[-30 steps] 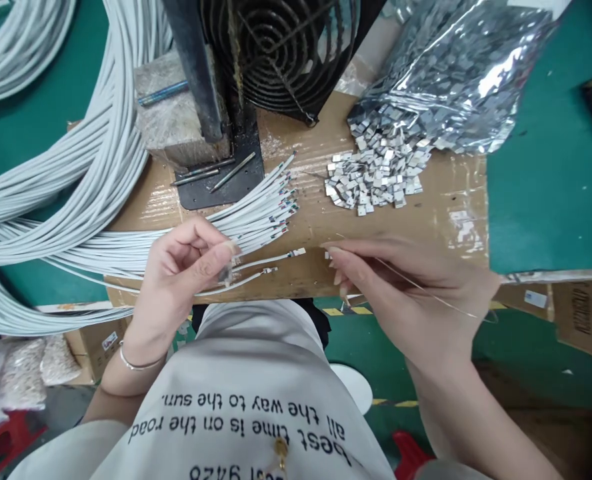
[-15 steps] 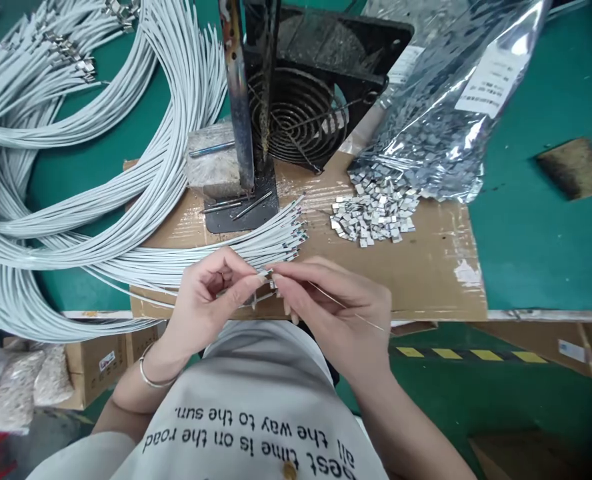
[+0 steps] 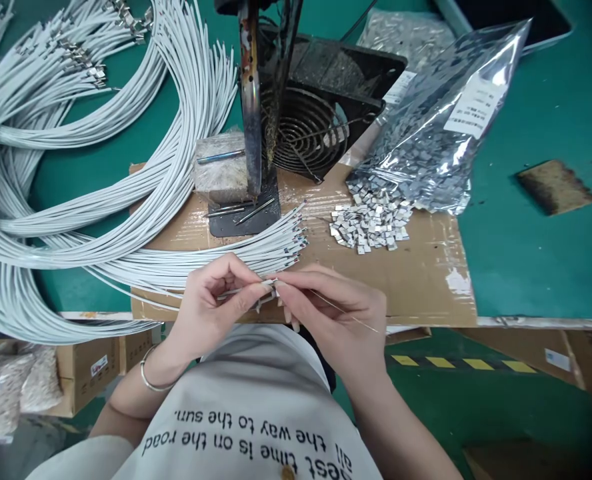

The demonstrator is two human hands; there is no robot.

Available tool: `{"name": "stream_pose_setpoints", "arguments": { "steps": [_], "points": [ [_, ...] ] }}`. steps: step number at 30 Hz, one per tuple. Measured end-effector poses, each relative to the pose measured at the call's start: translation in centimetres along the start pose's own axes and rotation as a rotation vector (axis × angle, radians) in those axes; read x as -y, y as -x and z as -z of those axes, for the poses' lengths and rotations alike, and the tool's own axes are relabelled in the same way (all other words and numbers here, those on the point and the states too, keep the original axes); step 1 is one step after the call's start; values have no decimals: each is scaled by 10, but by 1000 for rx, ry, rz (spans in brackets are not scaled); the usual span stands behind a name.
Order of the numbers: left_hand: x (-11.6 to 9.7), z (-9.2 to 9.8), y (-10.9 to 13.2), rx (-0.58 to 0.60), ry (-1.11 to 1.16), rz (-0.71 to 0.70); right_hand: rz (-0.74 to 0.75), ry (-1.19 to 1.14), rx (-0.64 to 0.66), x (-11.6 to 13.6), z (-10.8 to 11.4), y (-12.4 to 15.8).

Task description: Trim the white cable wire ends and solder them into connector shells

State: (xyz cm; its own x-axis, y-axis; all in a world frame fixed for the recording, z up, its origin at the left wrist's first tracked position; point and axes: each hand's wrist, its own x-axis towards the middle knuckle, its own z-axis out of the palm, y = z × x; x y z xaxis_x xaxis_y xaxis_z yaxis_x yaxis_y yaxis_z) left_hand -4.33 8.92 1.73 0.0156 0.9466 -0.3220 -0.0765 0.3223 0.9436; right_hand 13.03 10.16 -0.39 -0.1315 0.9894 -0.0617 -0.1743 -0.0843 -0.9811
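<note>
My left hand (image 3: 215, 300) is closed in a pinch on the end of a white cable, just above the table's front edge. Thumb and forefinger of my right hand (image 3: 343, 317) meet its fingertips, pinching a small metal connector (image 3: 276, 285) that is mostly hidden. A thin wire (image 3: 363, 323) runs back across the right palm. Behind the hands, a bundle of white cables (image 3: 256, 249) lies with its stripped, coloured ends pointing right. A pile of small metal connectors (image 3: 371, 220) rests on the cardboard (image 3: 421, 273), spilling from a silver bag (image 3: 441, 153).
A metal stand (image 3: 251, 100) rises behind the hands, beside a dirty black fan (image 3: 311, 127) and a whitish block (image 3: 221, 167). Large loops of white cable (image 3: 91, 253) cover the left side. A scorched pad (image 3: 556, 187) lies at right; a dark-screened device (image 3: 516, 20) is at the back.
The view has shifted slightly, showing more of the device at the back. Both hands stay together, and their fingertips have drawn closer around the connector and cable end.
</note>
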Motion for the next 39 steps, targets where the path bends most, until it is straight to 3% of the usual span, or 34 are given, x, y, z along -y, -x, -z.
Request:
{"name": "stream_pose_setpoints", "arguments": {
  "steps": [7,12,17,23,30,35,39],
  "points": [
    [0,2,0,57,-18,-15,-247,-277,71,-8,5,-2],
    [-3,6,4,89,-113,26,-428,-292,182,-5,13,-5],
    [-5,12,4,158,-155,104,-348,-138,161,2,13,-5],
    [-8,2,-1,49,-150,64,-234,-96,107,3,8,-4],
    [-9,-2,-1,50,-152,7,-230,-67,104,10,12,-5],
    [-4,-9,0,-40,-189,-40,-318,-73,3,11,4,-5],
    [2,-12,3,-89,-131,-66,-165,-149,-149,0,-17,2]
  ]
}}
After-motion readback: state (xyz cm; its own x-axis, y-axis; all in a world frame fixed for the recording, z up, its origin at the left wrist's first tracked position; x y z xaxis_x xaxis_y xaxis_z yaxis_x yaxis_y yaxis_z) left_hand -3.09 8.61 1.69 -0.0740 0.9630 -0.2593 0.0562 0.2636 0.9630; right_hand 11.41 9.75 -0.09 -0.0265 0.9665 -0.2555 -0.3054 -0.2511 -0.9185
